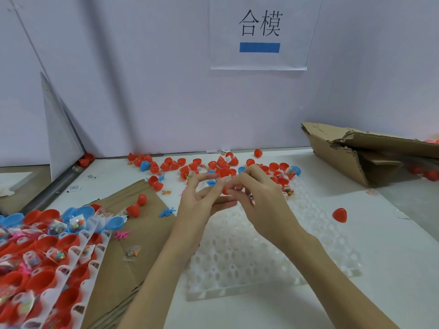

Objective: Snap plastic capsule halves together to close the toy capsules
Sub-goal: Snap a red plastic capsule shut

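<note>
Head view: we hold a red capsule [225, 174] up between both hands over the clear tray [261, 257]. Our left hand [202, 198] pinches it from below-left, thumb and fingers curled toward it; our right hand [259, 198] pinches it from the right, fingertips [234, 191] at the seam, where a bit of clear packet shows.

Risks, as we judge them:
- The packet film caught in the seam means the halves won't seat.
- Rims misaligned under the squeeze means one half pops out and drops into the loose pile [213, 165] behind.

The capsule sits at the fingertips, not in either palm, so control is thin. Whether it is fully closed, we can't tell.
</note>
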### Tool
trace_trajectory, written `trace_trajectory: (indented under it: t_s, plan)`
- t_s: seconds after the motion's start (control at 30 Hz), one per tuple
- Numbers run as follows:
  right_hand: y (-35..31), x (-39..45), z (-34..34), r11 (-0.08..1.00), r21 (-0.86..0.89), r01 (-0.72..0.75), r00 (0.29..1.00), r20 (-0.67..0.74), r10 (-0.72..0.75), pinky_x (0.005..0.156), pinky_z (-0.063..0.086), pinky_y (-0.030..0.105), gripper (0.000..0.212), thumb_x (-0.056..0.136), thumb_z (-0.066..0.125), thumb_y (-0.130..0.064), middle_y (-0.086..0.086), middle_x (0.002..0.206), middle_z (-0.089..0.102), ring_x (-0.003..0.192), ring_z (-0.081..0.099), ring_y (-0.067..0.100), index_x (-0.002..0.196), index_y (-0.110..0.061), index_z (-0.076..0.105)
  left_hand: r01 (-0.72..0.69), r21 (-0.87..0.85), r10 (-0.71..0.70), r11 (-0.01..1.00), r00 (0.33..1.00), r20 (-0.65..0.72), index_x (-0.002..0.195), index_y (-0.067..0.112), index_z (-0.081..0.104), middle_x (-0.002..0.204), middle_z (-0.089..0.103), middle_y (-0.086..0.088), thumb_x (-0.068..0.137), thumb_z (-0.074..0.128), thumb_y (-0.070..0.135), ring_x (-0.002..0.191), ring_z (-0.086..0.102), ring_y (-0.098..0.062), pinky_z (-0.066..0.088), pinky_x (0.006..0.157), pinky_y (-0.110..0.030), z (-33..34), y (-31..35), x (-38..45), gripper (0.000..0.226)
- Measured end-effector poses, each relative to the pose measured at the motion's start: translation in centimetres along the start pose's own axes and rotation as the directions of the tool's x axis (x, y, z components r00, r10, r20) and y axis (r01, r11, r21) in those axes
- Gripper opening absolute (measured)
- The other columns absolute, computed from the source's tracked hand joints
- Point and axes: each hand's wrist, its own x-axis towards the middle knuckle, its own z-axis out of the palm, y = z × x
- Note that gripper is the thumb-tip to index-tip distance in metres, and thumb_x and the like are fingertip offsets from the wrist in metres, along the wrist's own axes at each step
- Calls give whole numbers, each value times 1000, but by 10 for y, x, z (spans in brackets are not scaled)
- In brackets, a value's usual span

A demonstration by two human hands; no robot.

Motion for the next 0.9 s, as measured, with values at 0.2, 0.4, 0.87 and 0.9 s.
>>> trace_trajectory:
  t_s: [0.2, 0.4, 0.87, 0.9]
  plan:
    - [1, 0, -2, 995, 99, 27, 1000, 6, -28, 73, 49, 13, 8, 94, 70, -11, -5, 96, 60, 81, 56, 3, 100, -15, 72, 47, -173, -36, 984, 997, 68, 116, 16, 66, 111, 74, -25, 92, 73, 20, 105, 74, -35, 60, 93, -37, -1, 3, 1, 26]
    - [-1, 4, -6, 904, 334, -268, 939, -118, 322, 77, 55, 15, 14, 99, 64, -13, -9, 97, 72, 89, 68, 7, 110, -17, 71, 146, -360, -132, 922, 989, 62, 126, -4, 61, 115, 72, -30, 99, 62, 10, 108, 73, -39, 62, 83, -32, -1, 6, 3, 30]
    - [-8, 3, -9, 456, 717, -528, 804, 247, 542, 80, 59, 21, 18, 102, 60, -20, -5, 100, 78, 95, 75, 14, 114, -24, 72, 164, -248, -170, 955, 985, -4, 94, 10, 82, 103, 77, -20, 77, 79, 18, 99, 76, -37, 63, 79, -29, 1, 0, 2, 18]
    - [-9, 3, -9, 463, 723, -512, 816, 241, 526, 80, 58, 21, 18, 102, 60, -19, -4, 100, 78, 95, 74, 15, 114, -23, 73, 163, -249, -170, 955, 985, -6, 92, 11, 83, 103, 77, -20, 78, 79, 18, 98, 76, -38, 63, 79, -28, 2, 1, 1, 17]
